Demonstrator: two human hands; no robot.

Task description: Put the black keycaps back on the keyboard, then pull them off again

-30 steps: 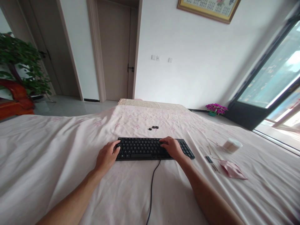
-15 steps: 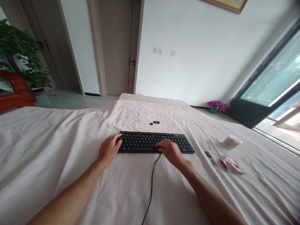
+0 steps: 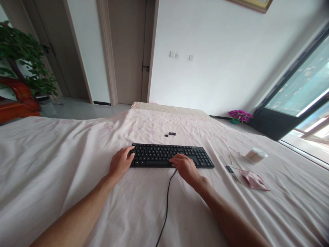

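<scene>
Fingers of your left hand (image 3: 120, 162) rest with thumb and forefinger spread on the keyboard (image 3: 154, 154) at its left end; those of your right hand (image 3: 185, 167) curl over its near edge, any pinch hidden. It lies on the cloth (image 3: 136, 206), well short of the far edge. Probably best: brace lightly leftward, press straight down, keep the cable (image 3: 167, 202) slack and the small black pieces (image 3: 170, 133) undisturbed.

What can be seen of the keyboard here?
The keyboard is long, black and seemingly plastic, with pale-marked keys and a number pad at its right end. It lies flat, keys up, on pink-patterned cloth. A dark cable emerges at its near edge. The left hand touches its left end; the right hand covers some keys.
</scene>
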